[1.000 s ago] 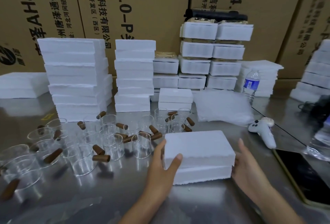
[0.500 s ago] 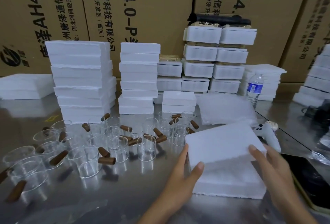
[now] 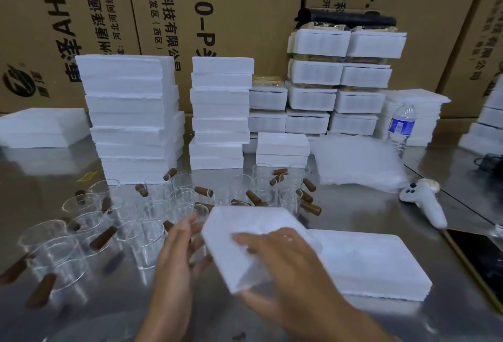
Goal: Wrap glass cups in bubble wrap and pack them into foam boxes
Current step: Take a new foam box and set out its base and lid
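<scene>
A white foam lid [image 3: 245,230] is lifted and tilted above the steel table, blurred by motion. My right hand [image 3: 283,262] grips it from the near side, fingers spread over its top. My left hand [image 3: 177,254] is at its left edge with fingers apart, touching or just off it; I cannot tell which. The foam box base [image 3: 381,262] lies flat on the table to the right. Several glass cups with brown wooden handles [image 3: 152,211] stand to the left and behind the lid. A stack of bubble wrap sheets [image 3: 359,164] lies at the back right.
Stacks of white foam boxes [image 3: 136,118] and taped packed boxes [image 3: 340,77] stand along the cardboard cartons behind. A water bottle [image 3: 401,126], a white controller [image 3: 424,200] and a dark phone [image 3: 479,257] lie at the right.
The closed foam box has been opened: the lid came off the base and moved left and up with my right hand. My left hand moved left toward the cups.
</scene>
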The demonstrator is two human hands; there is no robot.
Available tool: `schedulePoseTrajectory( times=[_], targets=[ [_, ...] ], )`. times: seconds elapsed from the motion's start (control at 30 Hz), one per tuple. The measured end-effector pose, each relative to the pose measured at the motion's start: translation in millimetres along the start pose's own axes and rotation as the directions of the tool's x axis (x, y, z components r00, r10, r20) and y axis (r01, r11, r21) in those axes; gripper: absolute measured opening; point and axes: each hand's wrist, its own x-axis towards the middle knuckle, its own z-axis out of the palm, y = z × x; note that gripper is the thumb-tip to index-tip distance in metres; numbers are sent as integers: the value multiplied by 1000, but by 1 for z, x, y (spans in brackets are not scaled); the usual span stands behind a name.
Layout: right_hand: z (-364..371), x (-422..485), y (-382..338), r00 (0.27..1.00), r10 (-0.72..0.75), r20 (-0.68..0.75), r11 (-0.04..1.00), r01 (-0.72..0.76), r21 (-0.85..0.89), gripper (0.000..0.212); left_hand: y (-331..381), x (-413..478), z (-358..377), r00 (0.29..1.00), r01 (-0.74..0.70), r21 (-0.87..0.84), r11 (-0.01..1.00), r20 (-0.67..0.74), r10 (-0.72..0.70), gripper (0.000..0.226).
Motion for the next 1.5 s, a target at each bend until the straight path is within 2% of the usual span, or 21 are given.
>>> schedulePoseTrajectory(
  times=[0.07, 0.17, 0.27, 0.33, 0.47, 0.53, 0.6, 0.67, 0.73, 0.8, 0.87, 0.93, 1.1, 1.33, 1.4, 1.5],
  targets=[
    [24, 2, -7, 989, -64, 133, 993, 76, -87, 71, 4, 3, -13, 1000, 9, 63, 998, -24, -7, 20],
    [54, 4, -12, 966, -52, 253, 980, 98, -173, 63, 5, 1, -24, 1000, -4, 236, 972, 14, 1, 22],
    [72, 6, -12, 943, 10, 333, 981, 54, -184, 62, 2, -2, -29, 996, -61, 452, 890, 87, 25, 33],
    [72, 8, -15, 925, 64, 376, 983, 7, -184, 60, -1, -3, -30, 991, -90, 511, 855, 131, 27, 33],
    [69, 10, -7, 834, 73, 547, 993, -111, 37, 63, -5, -4, -29, 980, -100, 519, 849, 200, -6, 35],
    [62, 9, 3, 872, 68, 485, 980, -148, 129, 62, -7, -3, -29, 979, -141, 513, 847, 202, 41, 34],
    [49, 11, 22, 898, 142, 416, 960, -227, 164, 54, -10, -4, -31, 967, -241, 563, 791, 208, 147, 34],
    [41, 19, 47, 909, 239, 342, 950, -292, 113, 40, -11, -6, -32, 922, -386, 668, 637, 257, 289, 34],
    [39, 31, 74, 886, 366, 285, 910, -405, 91, 29, -10, -10, -30, 846, -527, 713, 463, 387, 366, 35],
    [46, 43, 97, 833, 460, 309, 869, -493, 34, 26, -12, -13, -27, 770, -638, 684, 355, 564, 297, 36],
    [57, 50, 115, 790, 509, 342, 847, -531, -33, 27, -15, -14, -23, 697, -706, 642, 298, 705, 133, 30],
    [66, 54, 126, 770, 518, 372, 845, -528, -85, 29, -19, -11, -22, 668, -724, 636, 267, 743, 40, 28],
    [71, 61, 131, 740, 480, 471, 865, -490, -113, 35, -20, -3, -25, 715, -683, 697, 219, 699, 5, 28],
    [67, 57, 131, 777, 404, 482, 911, -389, -137, 26, -9, 0, -35, 712, -695, 701, 156, 702, 20, 31],
    [66, 55, 132, 796, 380, 472, 924, -348, -158, 25, -8, -1, -34, 719, -689, 706, 163, 694, 33, 30],
    [62, 51, 138, 816, 356, 455, 934, -322, -153, 19, -8, -3, -33, 752, -650, 722, 238, 657, 62, 27]
  ],
)
